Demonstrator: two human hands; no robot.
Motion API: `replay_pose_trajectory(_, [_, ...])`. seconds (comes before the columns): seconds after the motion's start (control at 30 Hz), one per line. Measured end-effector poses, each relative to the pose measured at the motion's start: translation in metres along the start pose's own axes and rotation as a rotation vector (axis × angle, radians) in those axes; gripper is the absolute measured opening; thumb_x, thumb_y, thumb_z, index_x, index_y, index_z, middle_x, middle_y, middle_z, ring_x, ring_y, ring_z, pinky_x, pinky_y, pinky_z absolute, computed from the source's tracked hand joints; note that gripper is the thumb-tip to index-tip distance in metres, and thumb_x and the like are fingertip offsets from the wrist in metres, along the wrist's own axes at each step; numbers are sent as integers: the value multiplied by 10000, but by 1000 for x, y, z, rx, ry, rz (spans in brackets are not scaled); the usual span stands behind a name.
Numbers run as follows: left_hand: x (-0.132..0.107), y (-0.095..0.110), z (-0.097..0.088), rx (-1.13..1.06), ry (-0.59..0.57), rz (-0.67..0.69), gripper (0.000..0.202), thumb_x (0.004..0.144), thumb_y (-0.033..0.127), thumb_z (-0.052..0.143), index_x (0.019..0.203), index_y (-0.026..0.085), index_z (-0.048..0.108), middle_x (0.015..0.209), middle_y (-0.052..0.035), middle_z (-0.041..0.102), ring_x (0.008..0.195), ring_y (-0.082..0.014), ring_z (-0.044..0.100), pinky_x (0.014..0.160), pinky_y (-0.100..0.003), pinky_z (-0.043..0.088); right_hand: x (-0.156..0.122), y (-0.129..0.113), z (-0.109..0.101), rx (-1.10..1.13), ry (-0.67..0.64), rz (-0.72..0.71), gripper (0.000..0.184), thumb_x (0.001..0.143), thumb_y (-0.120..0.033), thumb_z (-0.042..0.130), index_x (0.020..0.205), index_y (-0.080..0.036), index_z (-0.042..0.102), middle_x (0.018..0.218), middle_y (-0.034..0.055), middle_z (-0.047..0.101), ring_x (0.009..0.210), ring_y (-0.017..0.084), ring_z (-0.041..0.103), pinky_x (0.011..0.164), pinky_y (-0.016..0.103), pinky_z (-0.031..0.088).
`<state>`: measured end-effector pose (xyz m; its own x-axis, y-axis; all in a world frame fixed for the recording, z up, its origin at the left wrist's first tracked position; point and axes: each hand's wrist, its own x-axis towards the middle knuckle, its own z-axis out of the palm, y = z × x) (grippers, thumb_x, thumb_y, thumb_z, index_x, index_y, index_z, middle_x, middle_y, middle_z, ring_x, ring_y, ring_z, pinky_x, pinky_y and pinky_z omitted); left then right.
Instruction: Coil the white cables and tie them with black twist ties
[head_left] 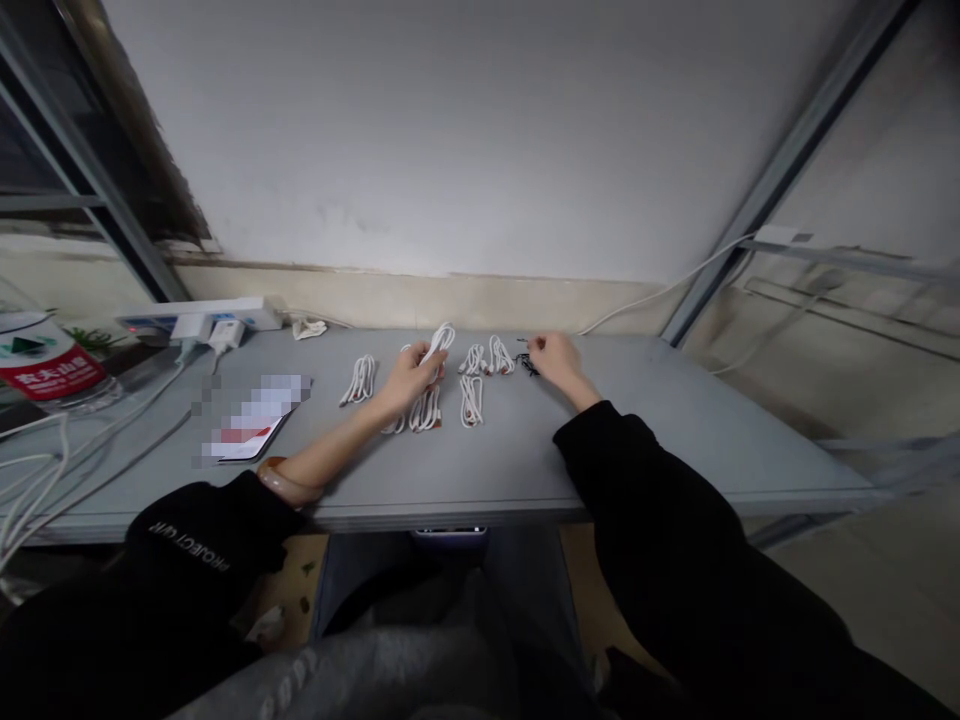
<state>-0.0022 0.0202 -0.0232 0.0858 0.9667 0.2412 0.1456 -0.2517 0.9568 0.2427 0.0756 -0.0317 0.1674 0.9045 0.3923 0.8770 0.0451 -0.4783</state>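
My left hand (pixel 409 382) is closed round a coiled white cable (pixel 437 343) and lifts it a little off the grey table (pixel 675 420). My right hand (pixel 555 358) rests further right at the back of the table, its fingers pinched at a small pile of black ties (pixel 526 363). Between and below the hands lie several bundled white cables: one at the left (pixel 359 380), one under my left hand (pixel 425 412), one in the middle (pixel 471 399), and two at the back (pixel 487 357).
A phone (pixel 251 430) lies on the table's left part. Behind it a white power strip (pixel 199 318) holds chargers, with loose white leads (pixel 30 480) trailing off the left edge. A labelled bottle (pixel 41 365) stands far left. A metal frame post (pixel 757 200) rises at right.
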Motion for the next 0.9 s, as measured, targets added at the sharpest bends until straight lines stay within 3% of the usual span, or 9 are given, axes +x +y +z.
replay_pose_trajectory(0.13, [-4,9,0,-140,-7,-151,136,806,235,592,723,175,503,592,33,531,413,-66,415,425,-214,306,-1,1,-4,-136,-122,62,150,777,-178,537,718,-182,675,814,132,706,833,293,665,682,363,452])
replay_pose_trajectory(0.23, [-6,12,-1,-220,-13,-224,120,763,229,624,750,169,521,602,26,552,431,-73,452,425,-208,342,-2,5,-3,-198,-136,46,184,793,-217,537,666,-176,664,791,164,687,905,330,650,714,398,465])
replay_pose_trajectory(0.37, [-3,10,-3,-280,-57,-236,149,741,247,647,745,168,521,622,7,566,433,-76,464,424,-216,361,0,11,3,-187,2,39,254,841,-284,518,663,-155,646,869,216,657,1028,372,594,806,470,462])
replay_pose_trajectory(0.47, [-2,6,-2,-269,-90,-221,146,736,227,651,754,181,514,647,-1,569,449,-78,469,428,-221,355,1,8,7,-59,173,-5,269,879,-347,486,805,-143,646,970,204,624,1026,344,571,850,499,451])
replay_pose_trajectory(0.57, [-4,5,0,-137,-148,-116,129,776,235,614,776,200,490,670,14,542,467,-81,456,444,-231,331,-6,-4,10,188,287,-184,344,930,-440,414,1042,-167,591,1015,134,598,929,253,573,825,435,475])
replay_pose_trajectory(0.73, [-13,6,4,290,-228,234,56,862,254,533,883,209,508,710,20,519,621,-126,486,633,-272,406,-33,-29,14,443,248,-629,495,947,-582,347,1283,-239,464,1053,76,577,768,178,547,719,358,498])
replay_pose_trajectory(0.83, [-17,4,5,488,-277,357,96,864,244,523,953,211,530,771,-11,578,706,-167,541,709,-298,418,-49,-40,16,402,155,-821,574,891,-642,408,1293,-239,485,1067,94,593,847,214,580,746,379,510])
replay_pose_trajectory(0.9, [-19,1,7,571,-311,398,174,866,237,507,1033,208,546,822,-42,617,730,-191,573,721,-313,426,-55,-46,17,361,115,-872,480,893,-600,432,1175,-237,573,1036,102,616,917,237,592,798,397,505])
